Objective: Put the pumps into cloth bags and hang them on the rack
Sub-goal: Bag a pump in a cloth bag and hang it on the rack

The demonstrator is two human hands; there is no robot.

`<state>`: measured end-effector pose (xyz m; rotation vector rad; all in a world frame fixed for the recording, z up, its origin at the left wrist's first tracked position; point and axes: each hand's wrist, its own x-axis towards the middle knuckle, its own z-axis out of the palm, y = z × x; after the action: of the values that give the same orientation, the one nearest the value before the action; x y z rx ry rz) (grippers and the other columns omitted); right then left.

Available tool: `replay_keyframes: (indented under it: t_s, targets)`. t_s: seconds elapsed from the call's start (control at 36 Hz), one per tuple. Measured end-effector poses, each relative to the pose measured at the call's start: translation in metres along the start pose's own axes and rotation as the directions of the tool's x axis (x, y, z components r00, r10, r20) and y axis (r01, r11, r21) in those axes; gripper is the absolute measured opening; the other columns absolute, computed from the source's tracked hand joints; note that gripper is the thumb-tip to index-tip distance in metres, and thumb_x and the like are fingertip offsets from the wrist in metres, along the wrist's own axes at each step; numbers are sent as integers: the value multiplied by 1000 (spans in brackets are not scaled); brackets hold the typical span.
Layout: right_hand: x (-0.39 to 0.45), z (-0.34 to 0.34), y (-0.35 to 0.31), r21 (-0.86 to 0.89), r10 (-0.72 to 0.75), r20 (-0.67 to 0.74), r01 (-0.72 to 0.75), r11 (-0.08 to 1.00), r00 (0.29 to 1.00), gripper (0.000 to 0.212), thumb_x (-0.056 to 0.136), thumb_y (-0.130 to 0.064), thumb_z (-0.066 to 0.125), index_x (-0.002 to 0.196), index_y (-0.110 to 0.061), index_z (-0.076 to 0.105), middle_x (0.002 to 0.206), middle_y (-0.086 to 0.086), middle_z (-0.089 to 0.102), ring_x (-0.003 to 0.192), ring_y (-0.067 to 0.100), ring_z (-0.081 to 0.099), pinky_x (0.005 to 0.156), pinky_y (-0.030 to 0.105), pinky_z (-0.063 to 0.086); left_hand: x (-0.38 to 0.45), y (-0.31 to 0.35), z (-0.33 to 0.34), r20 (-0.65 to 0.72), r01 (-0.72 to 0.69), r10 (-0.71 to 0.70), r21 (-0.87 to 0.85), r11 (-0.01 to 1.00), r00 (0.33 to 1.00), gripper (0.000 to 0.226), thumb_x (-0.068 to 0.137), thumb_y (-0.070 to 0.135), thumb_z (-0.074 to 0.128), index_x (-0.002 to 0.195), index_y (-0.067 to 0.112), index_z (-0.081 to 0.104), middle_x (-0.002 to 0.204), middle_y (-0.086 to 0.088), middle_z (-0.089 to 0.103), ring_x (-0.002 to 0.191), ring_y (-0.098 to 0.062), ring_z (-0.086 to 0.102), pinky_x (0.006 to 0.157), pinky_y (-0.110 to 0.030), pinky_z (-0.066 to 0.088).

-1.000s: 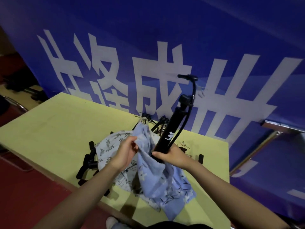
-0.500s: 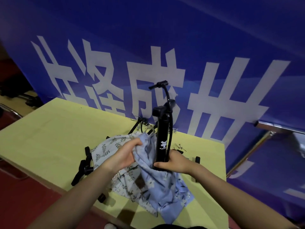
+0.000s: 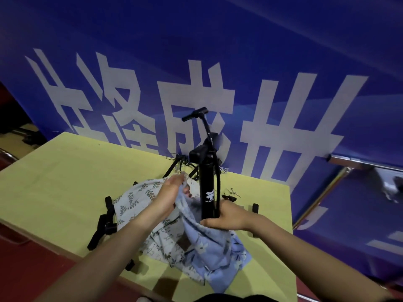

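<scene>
first pump only partway into its bag

head view: the right hand (image 3: 226, 216) is wrapped around the lower barrel of a tall black floor pump with a t-handle and hose (image 3: 207, 184), holding it upright over the yellow-green tabletop (image 3: 65, 175). the pump's base sits at the mouth of a light blue cloth bag with a white floral print (image 3: 209, 247), so only its bottom end is inside, by my reading; most of the barrel stands clear above the fabric. the left hand (image 3: 170, 195) pinches the bag's raised edge, fingers curled into the cloth, keeping the opening up beside the barrel. under the blue bag lies a white cloth bag printed with green leaves (image 3: 135, 197), flat and unfilled as far as i can tell. more black pumps (image 3: 102, 225) lie on the table beside the bags, with others at the back near the blue banner with large white characters (image 3: 196, 62). no bag looks filled or hung, and a rack cannot be made out clearly. nearly the whole task remains.
</scene>
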<state>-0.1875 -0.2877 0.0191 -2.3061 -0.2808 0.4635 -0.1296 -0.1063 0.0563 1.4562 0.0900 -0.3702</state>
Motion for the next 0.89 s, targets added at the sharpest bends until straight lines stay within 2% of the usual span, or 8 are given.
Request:
replay_keyframes:
  t_s: [0.11,0.17,0.22,0.28,0.42,0.64,0.75,0.89]
  targets:
    - [2,2,-5,8,-46,42,46,999,998,21,90,-30,65,87,-14,52,70,-5,48,61,4,44,57,19,37,-6,1,16,101,-16,30,-141,990,994,22,100,29,42,98,9,51,58,1,40,46,-10,35,46,-19,35]
    - [2,-1,-8,59,-49,63,45,997,997,18,92,-23,62,82,-17,48,70,-5,44,57,-1,41,57,18,35,-14,5,20,152,-88,111,-152,984,982,35,90,37,46,107,7,55,62,-8,53,53,-19,48,59,-27,45]
    - [1,-5,-11,73,-53,73,48,996,996,19,95,-18,58,82,-27,47,73,-10,45,58,-8,46,59,11,35,-19,10,19,113,-114,133,-160,980,985,65,79,43,45,132,5,49,112,-37,56,101,-48,56,97,-51,44]
    - [0,-8,-13,86,-62,102,53,995,993,8,97,-27,56,103,-31,55,93,-9,58,81,-13,55,73,14,44,-18,12,18,106,-147,161,-121,982,981,77,81,53,50,145,12,38,148,-22,38,134,-38,39,114,-51,27]
    - [0,-14,-12,-47,-121,100,126,991,988,57,99,-52,41,148,-26,28,136,4,54,119,20,54,100,38,46,-5,16,16,72,-156,148,112,981,986,28,87,47,62,91,20,56,81,9,59,79,-13,58,77,-29,45]
    - [-5,0,-3,123,-108,-296,150,981,949,33,105,-34,26,86,-27,53,90,3,57,86,15,50,86,33,41,2,17,17,-67,-191,189,-22,981,980,43,81,54,64,92,14,54,90,-6,62,85,-17,61,82,-29,48]
    - [-2,10,18,168,74,-542,21,986,837,28,104,-27,40,100,-14,64,99,-5,59,98,13,50,88,21,35,2,21,13,-110,-194,191,-18,981,975,13,95,38,54,95,25,53,96,12,57,94,-7,54,84,-23,40]
    - [-3,1,19,508,418,-262,-244,826,870,51,93,-55,52,76,-7,61,78,12,63,70,24,56,65,30,40,0,23,9,-172,-226,217,-40,973,961,11,95,36,54,93,26,52,96,11,57,95,-9,53,89,-30,37]
